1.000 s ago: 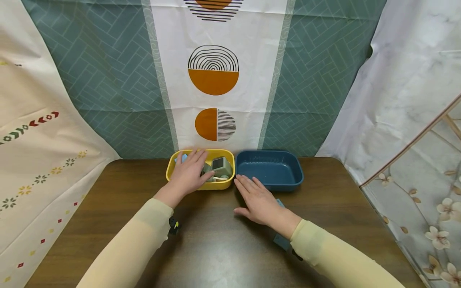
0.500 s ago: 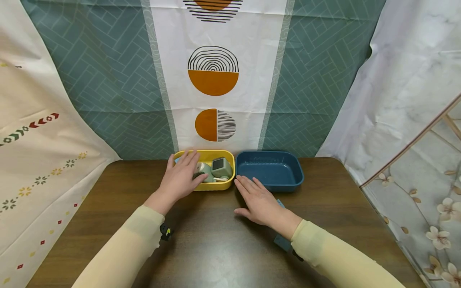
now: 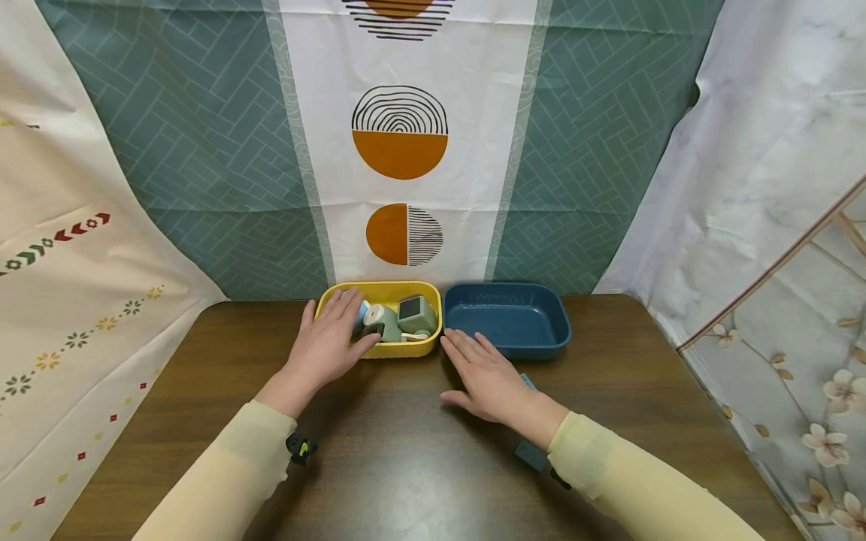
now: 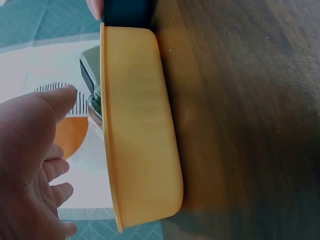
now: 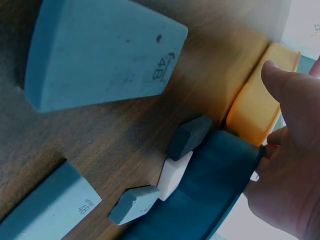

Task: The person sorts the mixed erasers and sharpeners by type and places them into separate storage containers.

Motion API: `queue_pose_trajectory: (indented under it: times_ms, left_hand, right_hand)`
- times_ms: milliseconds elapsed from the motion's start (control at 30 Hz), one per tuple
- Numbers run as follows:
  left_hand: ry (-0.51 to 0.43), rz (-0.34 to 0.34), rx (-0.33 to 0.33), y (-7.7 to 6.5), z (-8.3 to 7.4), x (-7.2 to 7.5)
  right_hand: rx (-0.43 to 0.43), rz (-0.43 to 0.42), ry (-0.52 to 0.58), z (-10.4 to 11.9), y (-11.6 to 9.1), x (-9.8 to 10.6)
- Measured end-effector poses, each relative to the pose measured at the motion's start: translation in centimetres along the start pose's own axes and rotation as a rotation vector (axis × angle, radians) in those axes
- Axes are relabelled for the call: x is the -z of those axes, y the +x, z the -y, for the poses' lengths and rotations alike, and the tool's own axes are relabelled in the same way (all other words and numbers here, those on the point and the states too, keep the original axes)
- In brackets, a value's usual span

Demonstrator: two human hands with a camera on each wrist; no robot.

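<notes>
In the head view my left hand (image 3: 323, 346) is over the left end of a yellow bin (image 3: 379, 350), fingers spread and holding nothing visible. In the left wrist view its fingers are apart from the bin's rim. Inside lie a grey-green boxy item (image 3: 416, 314) with a dark square face, a rounded grey-green item (image 3: 384, 321) with a whitish top, and a light blue item partly behind my fingers. My right hand (image 3: 490, 379) lies extended by the front left corner of a dark blue bin (image 3: 507, 352). Whether it touches that rim I cannot tell.
The right wrist view shows a large blue 4B eraser (image 5: 105, 55), another 4B eraser (image 5: 55, 205), a small blue block (image 5: 134, 204), a white block (image 5: 174, 176) and a dark block (image 5: 189, 137) on the wooden table (image 3: 406, 466), before the dark blue bin. Patterned cloths hang around the table.
My left hand has drawn back to the left and slightly toward me, uncovering more of the yellow bin's contents. The right hand has stayed in place.
</notes>
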State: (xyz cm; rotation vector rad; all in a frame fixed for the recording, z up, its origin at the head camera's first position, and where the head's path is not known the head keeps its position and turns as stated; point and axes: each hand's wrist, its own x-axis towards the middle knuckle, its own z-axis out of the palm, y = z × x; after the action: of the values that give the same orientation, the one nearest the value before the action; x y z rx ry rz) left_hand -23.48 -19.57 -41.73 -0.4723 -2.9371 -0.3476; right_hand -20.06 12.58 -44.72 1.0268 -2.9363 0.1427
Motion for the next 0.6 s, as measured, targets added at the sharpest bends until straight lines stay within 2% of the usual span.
queue_pose_trajectory:
  times_ms: [600]
  left_hand:
    - [-0.053, -0.009, 0.056, -1.9, 1.9, -0.4]
  right_hand:
    - [0.010, -0.017, 0.013, -0.2, 0.0, -0.2]
